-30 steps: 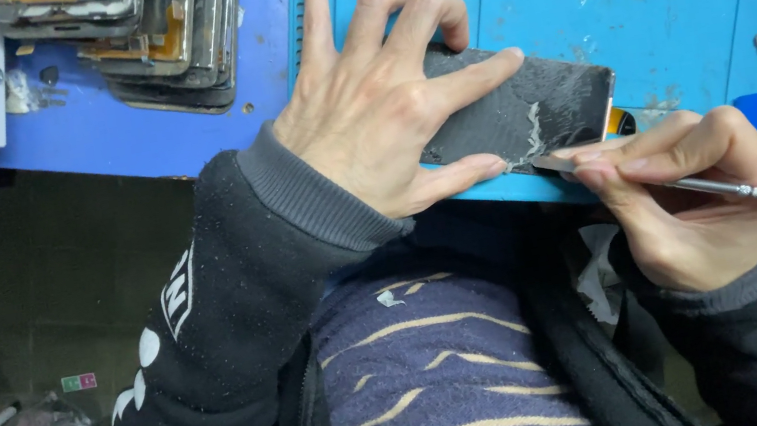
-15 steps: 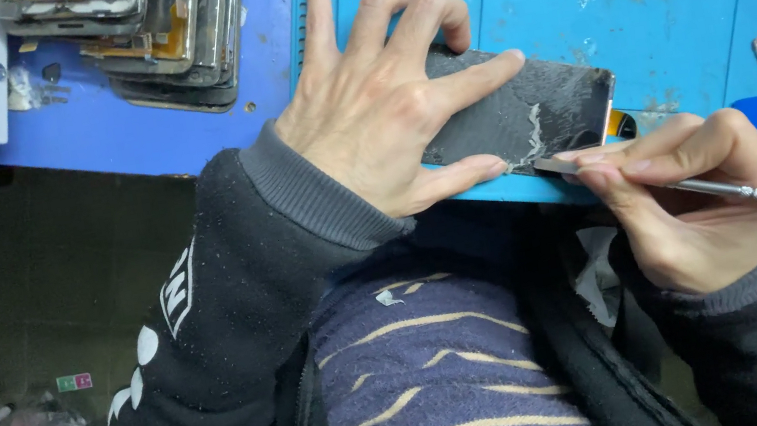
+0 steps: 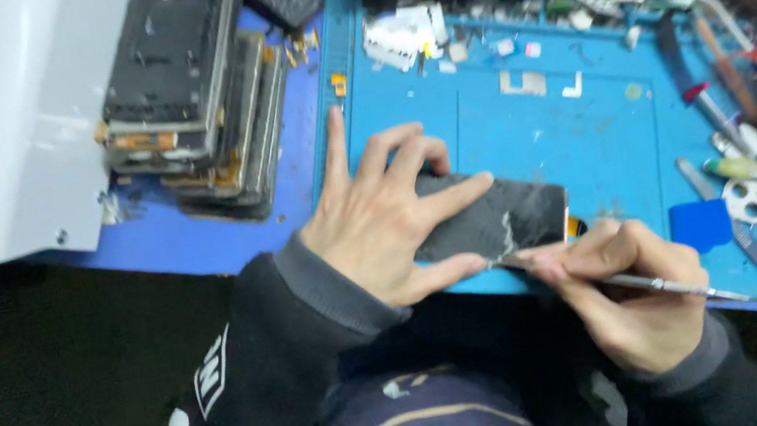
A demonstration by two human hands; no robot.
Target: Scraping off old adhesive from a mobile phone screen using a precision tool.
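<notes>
A: Layout, big to small?

B: Worktop [image 3: 231,241] with a blue mat [image 3: 590,139] on it. Grey panel [image 3: 11,129] at the far left corner, stack of phone frames [image 3: 189,101] beside it. Loose tools [image 3: 751,134] along the right edge. Blue pick [image 3: 701,225] near the front right.

A: The workpiece?

B: Cracked dark phone panel [image 3: 511,217], flat on the mat at the front edge, right in front of the person. White fracture lines near its front side.

A: Hands?

B: Left hand [image 3: 390,221] lies flat on the panel, fingers [image 3: 447,200] spread apart, pinning it down. Right hand [image 3: 630,300] has its fingers pinched together on a thin metal pry tool [image 3: 684,288], held like a pen. Tip sits at the panel's front edge, next to the left thumb.

A: How will it handle?

B: My read: light, thin, stiff, brittle. It's already cracked, so bending would likely shed shards. Smooth face is probably slippery, so the flat palm load makes sense. I'd hold it by broad pressure on the face or by the long edges, away from the fracture. Can't tell how deep the tip is in the seam.
</notes>
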